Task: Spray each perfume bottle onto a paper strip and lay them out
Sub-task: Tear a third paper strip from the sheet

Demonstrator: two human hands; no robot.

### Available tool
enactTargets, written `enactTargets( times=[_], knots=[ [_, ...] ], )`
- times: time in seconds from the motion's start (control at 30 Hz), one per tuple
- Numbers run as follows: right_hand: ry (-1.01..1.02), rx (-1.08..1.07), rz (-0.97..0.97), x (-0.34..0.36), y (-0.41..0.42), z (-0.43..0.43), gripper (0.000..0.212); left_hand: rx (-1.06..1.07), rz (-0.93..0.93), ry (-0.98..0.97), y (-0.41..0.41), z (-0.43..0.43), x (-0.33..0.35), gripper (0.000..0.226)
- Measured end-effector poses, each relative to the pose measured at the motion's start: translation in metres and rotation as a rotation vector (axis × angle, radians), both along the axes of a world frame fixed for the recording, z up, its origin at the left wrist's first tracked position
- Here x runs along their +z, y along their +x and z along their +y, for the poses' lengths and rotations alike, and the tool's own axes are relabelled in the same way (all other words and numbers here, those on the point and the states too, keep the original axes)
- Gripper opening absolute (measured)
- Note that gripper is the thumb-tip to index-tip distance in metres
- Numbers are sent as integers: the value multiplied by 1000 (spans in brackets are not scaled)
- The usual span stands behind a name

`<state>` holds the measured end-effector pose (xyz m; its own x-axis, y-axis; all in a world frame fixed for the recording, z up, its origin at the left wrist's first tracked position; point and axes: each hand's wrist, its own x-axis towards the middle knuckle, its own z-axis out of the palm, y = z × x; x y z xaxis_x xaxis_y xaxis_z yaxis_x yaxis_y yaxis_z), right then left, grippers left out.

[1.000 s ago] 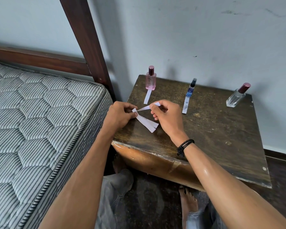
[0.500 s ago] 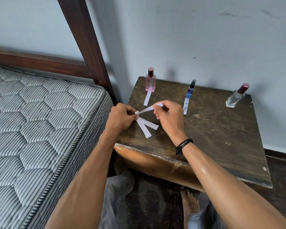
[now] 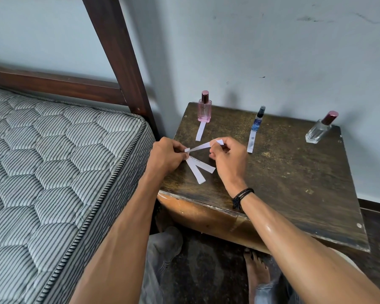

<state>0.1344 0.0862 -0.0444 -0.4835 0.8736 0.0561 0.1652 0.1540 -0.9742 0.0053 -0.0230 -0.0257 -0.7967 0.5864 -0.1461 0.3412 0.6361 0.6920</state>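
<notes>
On the scuffed table (image 3: 294,172), white paper strips (image 3: 204,167) fan apart.

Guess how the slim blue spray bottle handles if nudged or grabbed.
The slim blue spray bottle likely tips easily: it stands tall on a narrow base. Being so thin, it is probably light. If knocked over it may roll, disturbing the paper strip lying just in front of it.

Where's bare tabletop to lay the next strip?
Bare wood in front of the clear bottle, running from the blue spray's strip to the right edge of the table and down to its front edge. Crowded: the front-left corner, where left hand and right hand pinch loose strips, behind them the pink bottle's strip.
</notes>
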Motion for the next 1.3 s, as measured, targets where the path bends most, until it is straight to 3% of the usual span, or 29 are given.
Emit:
enactTargets(
  times=[0.23,0.4,0.5,0.63,0.73,0.87,1.07,1.3],
  knots=[
    [-66,-17,55,-6,-1,0,25,1,-12,-16,-2,2,-1,11],
    [-130,72,42,-4,-2,8,6,10,-15,13,-4,1,-5,11],
    [3,183,25,-6,-2,7,6,-8,-5,23,-6,1,-6,13],
    [133,322,0,-3,-1,7,37,-29,-14,46,-10,0,-8,15],
    [260,411,-63,-4,-1,15,47,-56,-10,66,-10,-2,-8,12],
    [530,452,-228,-7,-1,19,40,-82,17,67,-9,-3,-8,10],
    [801,384,-254,-19,-5,9,19,-118,58,72,-10,-2,-10,10],
    [820,343,-201,-17,-7,5,10,-180,55,124,-10,-5,-10,8]
  ],
)
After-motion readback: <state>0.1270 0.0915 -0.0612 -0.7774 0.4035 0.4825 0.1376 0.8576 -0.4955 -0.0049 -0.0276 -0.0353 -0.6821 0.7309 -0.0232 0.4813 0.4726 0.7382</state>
